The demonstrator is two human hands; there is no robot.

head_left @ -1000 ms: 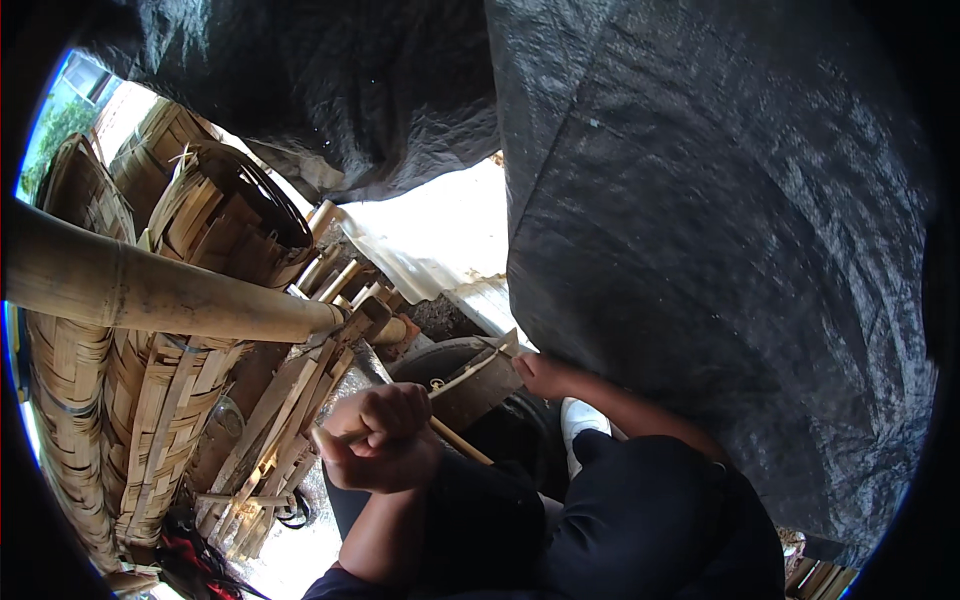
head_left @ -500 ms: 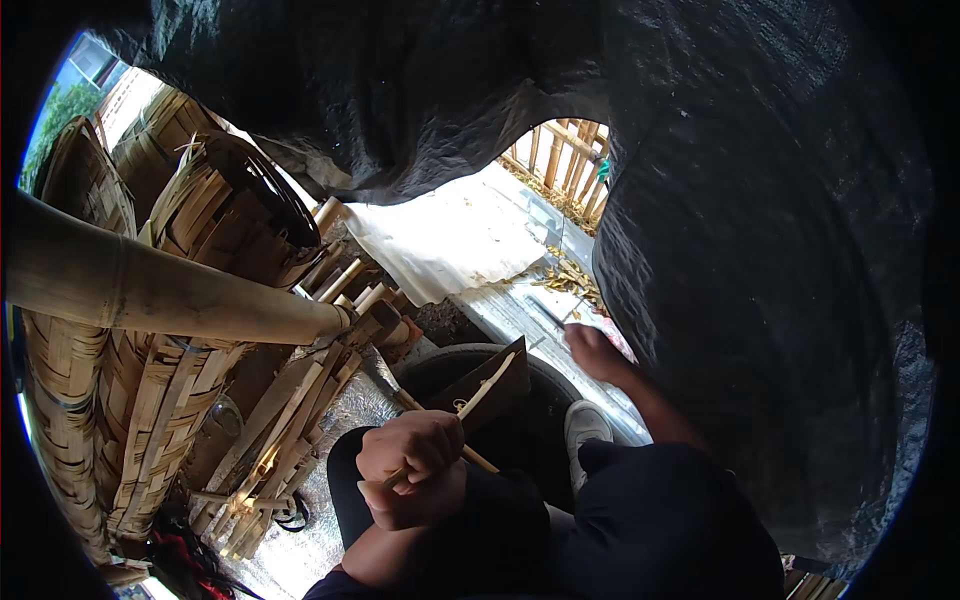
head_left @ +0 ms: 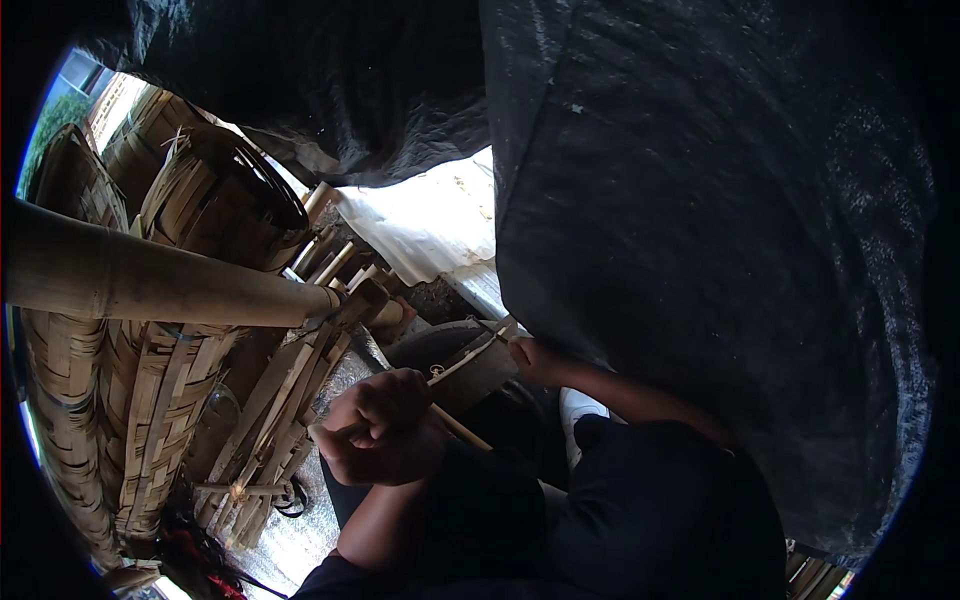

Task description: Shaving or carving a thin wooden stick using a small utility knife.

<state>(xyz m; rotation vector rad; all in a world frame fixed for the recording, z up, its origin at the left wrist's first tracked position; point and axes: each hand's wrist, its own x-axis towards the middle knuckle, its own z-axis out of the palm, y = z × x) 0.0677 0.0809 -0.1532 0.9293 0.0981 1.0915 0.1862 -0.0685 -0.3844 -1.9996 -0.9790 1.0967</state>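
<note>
Woven bamboo baskets [head_left: 150, 400] behind; left hand [head_left: 385, 425] clenched round a blade handle, right hand [head_left: 535, 358] pinching the bamboo strip [head_left: 468, 362] taut, probably for splitting.

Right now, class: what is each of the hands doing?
Left hand: closed in a fist around a thin pale bamboo strip.
Right hand: pinching that strip's far end.

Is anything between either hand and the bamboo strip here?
Nothing visible. The left hand is closed around the bamboo strip at its near end, and the right hand touches its far end.
</note>
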